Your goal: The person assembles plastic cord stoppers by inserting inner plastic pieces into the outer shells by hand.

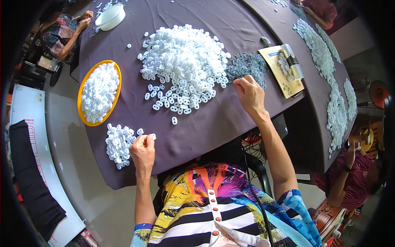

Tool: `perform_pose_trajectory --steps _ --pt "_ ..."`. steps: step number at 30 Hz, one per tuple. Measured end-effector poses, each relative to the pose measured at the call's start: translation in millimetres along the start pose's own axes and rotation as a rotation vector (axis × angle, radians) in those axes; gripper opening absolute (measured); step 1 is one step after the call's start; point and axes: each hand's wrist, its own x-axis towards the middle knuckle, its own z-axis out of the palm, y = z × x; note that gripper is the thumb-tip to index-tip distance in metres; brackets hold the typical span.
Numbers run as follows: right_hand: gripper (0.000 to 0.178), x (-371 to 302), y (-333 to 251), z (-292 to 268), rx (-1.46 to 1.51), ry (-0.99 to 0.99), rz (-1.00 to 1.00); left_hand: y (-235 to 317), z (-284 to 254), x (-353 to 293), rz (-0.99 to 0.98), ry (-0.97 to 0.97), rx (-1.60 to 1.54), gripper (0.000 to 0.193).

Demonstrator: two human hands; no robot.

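My left hand (142,153) is closed near the table's front edge, with a small white oval plastic piece with two holes (153,136) pinched at its fingertips. Right beside it lies a small pile of similar white pieces (118,145). My right hand (251,95) is closed in a pinch at the near edge of a heap of tiny grey-blue parts (247,68), too fine to make out singly. Whatever its fingertips hold is hidden. A large heap of the white pieces (185,57) spreads across the table between and beyond my hands.
An orange oval tray (79,103) full of white pieces stands at the left, a white basin (110,18) behind it. Right of the grey heap lies a yellow packet (284,88) with several pieces on it. More pieces (337,111) cover the right-hand table. Other people sit around.
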Motion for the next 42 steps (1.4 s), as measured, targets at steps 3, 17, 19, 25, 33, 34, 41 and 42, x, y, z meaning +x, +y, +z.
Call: perform_pose_trajectory --steps 3,17,19,25,33,34,41,42 --pt "0.008 12 -6 13 -0.12 -0.155 0.023 -3 -4 -2 -0.078 0.034 -0.018 0.013" --pt "0.011 29 6 15 -0.183 -0.256 -0.143 10 3 -6 0.066 0.238 0.052 0.007" --pt "0.011 29 9 14 -0.206 -0.253 -0.148 21 10 -8 0.077 0.187 0.029 0.005" --pt "0.006 21 2 11 -0.101 -0.185 -0.24 46 38 -10 0.164 0.068 -0.09 0.013" --pt "0.007 10 0 8 -0.113 -0.174 -0.203 60 58 11 0.164 0.018 0.001 0.017" --pt "0.007 9 -1 8 -0.111 -0.171 -0.206 61 61 11 0.172 0.013 -0.011 0.017" --pt "0.006 5 2 11 -0.103 -0.194 -0.18 64 66 18 0.185 -0.022 -0.078 0.012" --pt "0.006 6 2 11 -0.081 -0.203 -0.171 63 64 20 0.16 -0.016 -0.126 0.011"
